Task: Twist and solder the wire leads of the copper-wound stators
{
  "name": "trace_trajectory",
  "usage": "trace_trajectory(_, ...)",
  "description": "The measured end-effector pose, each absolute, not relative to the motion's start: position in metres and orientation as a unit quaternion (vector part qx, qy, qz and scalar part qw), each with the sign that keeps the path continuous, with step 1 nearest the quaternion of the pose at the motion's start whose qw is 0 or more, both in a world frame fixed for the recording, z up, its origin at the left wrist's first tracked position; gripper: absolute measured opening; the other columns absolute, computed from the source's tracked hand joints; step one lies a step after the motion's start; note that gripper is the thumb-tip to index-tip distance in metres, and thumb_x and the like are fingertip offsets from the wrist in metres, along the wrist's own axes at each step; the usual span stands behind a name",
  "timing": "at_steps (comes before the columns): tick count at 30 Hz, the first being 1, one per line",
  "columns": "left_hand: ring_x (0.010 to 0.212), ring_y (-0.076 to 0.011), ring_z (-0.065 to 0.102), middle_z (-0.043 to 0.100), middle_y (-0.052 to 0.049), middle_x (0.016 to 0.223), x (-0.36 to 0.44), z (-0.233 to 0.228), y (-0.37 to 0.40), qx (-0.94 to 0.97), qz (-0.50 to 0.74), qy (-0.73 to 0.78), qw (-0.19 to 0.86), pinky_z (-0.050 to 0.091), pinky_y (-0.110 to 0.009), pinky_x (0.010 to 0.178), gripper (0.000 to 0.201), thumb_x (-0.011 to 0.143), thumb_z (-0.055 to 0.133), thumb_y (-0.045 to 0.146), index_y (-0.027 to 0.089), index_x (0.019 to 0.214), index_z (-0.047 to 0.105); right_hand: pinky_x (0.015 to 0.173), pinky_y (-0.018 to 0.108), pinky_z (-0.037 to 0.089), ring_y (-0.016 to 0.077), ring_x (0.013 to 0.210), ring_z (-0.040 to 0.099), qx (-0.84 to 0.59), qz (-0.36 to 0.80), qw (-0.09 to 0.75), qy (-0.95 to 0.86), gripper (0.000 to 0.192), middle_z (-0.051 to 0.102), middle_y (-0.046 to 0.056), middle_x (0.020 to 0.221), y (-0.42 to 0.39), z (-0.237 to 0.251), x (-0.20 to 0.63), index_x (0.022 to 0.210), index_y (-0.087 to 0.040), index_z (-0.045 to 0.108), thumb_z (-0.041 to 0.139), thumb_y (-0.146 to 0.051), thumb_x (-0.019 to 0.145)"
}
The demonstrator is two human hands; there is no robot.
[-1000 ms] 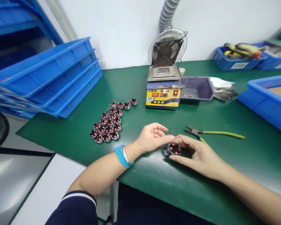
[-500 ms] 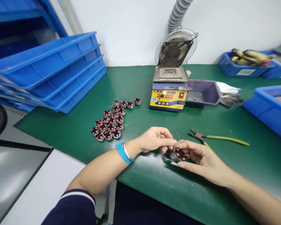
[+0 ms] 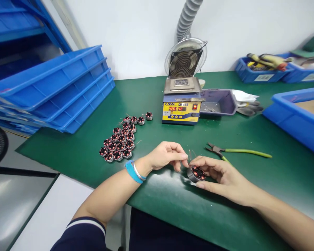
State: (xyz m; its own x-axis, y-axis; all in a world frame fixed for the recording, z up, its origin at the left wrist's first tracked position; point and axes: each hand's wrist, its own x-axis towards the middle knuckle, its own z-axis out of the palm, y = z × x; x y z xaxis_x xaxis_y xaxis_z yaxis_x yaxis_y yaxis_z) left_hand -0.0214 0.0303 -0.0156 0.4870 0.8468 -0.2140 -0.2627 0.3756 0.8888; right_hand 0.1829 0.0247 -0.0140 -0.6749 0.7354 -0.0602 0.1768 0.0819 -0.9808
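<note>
My right hand point(image 3: 222, 174) grips a motor stator point(image 3: 196, 173), a round silver-rimmed part with black plastic and copper windings, just above the green table. Thin copper wires point(image 3: 190, 154) stick up from the stator's far left side. Against these wires, the thumb and fingers of my left hand point(image 3: 170, 156) are closed in a pinch; the exact contact is too small to make out clearly. Several similar stators point(image 3: 121, 138) stand grouped to the left of my hands. Cutting pliers point(image 3: 217, 150) with green handles lie beyond my right hand, one handle partly hidden by it.
A yellow-fronted solder pot point(image 3: 181, 111) with a fan and duct stands at the back, beside a purple bin point(image 3: 229, 101). Grey gloves point(image 3: 248, 108) lie to its right. Blue trays point(image 3: 75, 90) are stacked at left; another blue bin point(image 3: 295, 118) stands at right.
The view has shifted a little, moving most things leftward in the picture. My left fingertips have shifted slightly at the wires, while my right hand keeps its grip on the stator.
</note>
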Motion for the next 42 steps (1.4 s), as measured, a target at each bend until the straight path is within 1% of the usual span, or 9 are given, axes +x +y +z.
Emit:
trace_trajectory(4, 0.038, -0.0069, 0.053, 0.064, -0.001, 0.055, -0.015, -0.017, 0.028, 0.411, 0.422, 0.373, 0.716, 0.04, -0.017, 0.04, 0.047, 0.055, 0.081, 0.048, 0.012, 0.064, 0.052, 0.08, 0.037, 0.055, 0.021, 0.083, 0.065, -0.331, 0.58, 0.216, -0.713, 0.033, 0.065, 0.008, 0.09, 0.026, -0.018, 0.184, 0.096, -0.018, 0.062, 0.073, -0.039, 0.073)
trace_trajectory(9, 0.038, -0.0059, 0.051, 0.063, 0.0, 0.055, -0.011, -0.015, 0.027, 0.409, 0.524, 0.41, 0.625, 0.039, -0.017, 0.041, 0.041, 0.061, 0.074, 0.047, 0.014, 0.065, 0.05, 0.079, 0.037, 0.055, 0.0219, 0.084, 0.065, -0.343, 0.551, 0.211, -0.731, 0.034, 0.065, 0.008, 0.091, 0.025, -0.02, 0.183, 0.095, -0.018, 0.063, 0.072, -0.04, 0.072)
trace_trajectory(15, 0.038, -0.0043, 0.045, 0.057, 0.003, 0.055, -0.012, -0.011, 0.029, 0.388, 0.622, 0.449, 0.511, 0.035, -0.018, 0.041, 0.035, 0.067, 0.065, 0.046, 0.016, 0.066, 0.048, 0.079, 0.036, 0.055, 0.0227, 0.084, 0.066, -0.376, 0.558, 0.263, -0.691, 0.043, 0.069, 0.01, 0.093, 0.035, -0.014, 0.185, 0.098, -0.019, 0.061, 0.078, -0.042, 0.065)
trace_trajectory(19, 0.046, -0.0067, 0.048, 0.057, 0.001, 0.063, -0.007, -0.019, 0.022, 0.491, 0.535, 0.496, 0.476, 0.039, -0.02, 0.046, 0.032, 0.073, 0.06, 0.046, 0.016, 0.074, 0.052, 0.065, 0.031, 0.055, 0.0185, 0.068, 0.064, -0.405, 0.532, 0.303, -0.68, 0.043, 0.068, 0.008, 0.078, 0.074, 0.011, 0.186, 0.087, -0.019, 0.062, 0.081, -0.046, 0.058)
trace_trajectory(22, 0.066, -0.0136, 0.057, 0.061, -0.004, 0.081, -0.005, -0.027, 0.016, 0.663, 0.404, 0.503, 0.38, 0.047, -0.027, 0.061, 0.033, 0.071, 0.065, 0.043, 0.016, 0.087, 0.057, 0.053, 0.024, 0.047, 0.0122, 0.056, 0.053, -0.483, 0.442, 0.352, -0.669, 0.045, 0.062, 0.003, 0.065, 0.128, 0.046, 0.175, 0.085, -0.018, 0.064, 0.08, -0.045, 0.054)
trace_trajectory(25, 0.088, -0.022, 0.058, 0.062, -0.008, 0.095, -0.008, -0.029, 0.014, 0.792, 0.269, 0.479, 0.264, 0.05, -0.035, 0.078, 0.041, 0.07, 0.067, 0.041, 0.014, 0.1, 0.058, 0.056, 0.021, 0.043, 0.0104, 0.061, 0.052, -0.565, 0.349, 0.38, -0.644, 0.023, 0.062, 0.006, 0.075, 0.191, 0.085, 0.151, 0.083, -0.014, 0.062, 0.065, -0.033, 0.071)
trace_trajectory(28, 0.096, -0.0247, 0.056, 0.06, -0.01, 0.101, -0.014, -0.024, 0.016, 0.84, 0.177, 0.467, 0.211, 0.05, -0.037, 0.084, 0.043, 0.075, 0.062, 0.042, 0.012, 0.106, 0.057, 0.061, 0.025, 0.042, 0.012, 0.065, 0.052, -0.613, 0.265, 0.373, -0.645, 0.025, 0.062, 0.01, 0.079, 0.244, 0.113, 0.123, 0.081, -0.009, 0.062, 0.051, -0.031, 0.082)
trace_trajectory(34, 0.094, -0.024, 0.053, 0.057, -0.01, 0.105, -0.021, -0.013, 0.018, 0.874, 0.091, 0.447, 0.168, 0.051, -0.036, 0.077, 0.036, 0.081, 0.055, 0.044, 0.013, 0.1, 0.056, 0.082, 0.036, 0.041, 0.0273, 0.094, 0.056, -0.674, 0.14, 0.272, -0.672, 0.033, 0.063, 0.021, 0.09, 0.289, 0.126, 0.092, 0.077, -0.005, 0.064, 0.052, -0.035, 0.08)
trace_trajectory(42, 0.094, -0.0242, 0.053, 0.056, -0.011, 0.104, -0.019, -0.013, 0.016, 0.883, 0.077, 0.441, 0.144, 0.051, -0.036, 0.072, 0.036, 0.082, 0.055, 0.045, 0.012, 0.096, 0.055, 0.081, 0.035, 0.042, 0.028, 0.096, 0.057, -0.696, 0.097, 0.2, -0.683, 0.038, 0.064, 0.021, 0.092, 0.31, 0.116, 0.09, 0.087, -0.005, 0.065, 0.049, -0.039, 0.081)
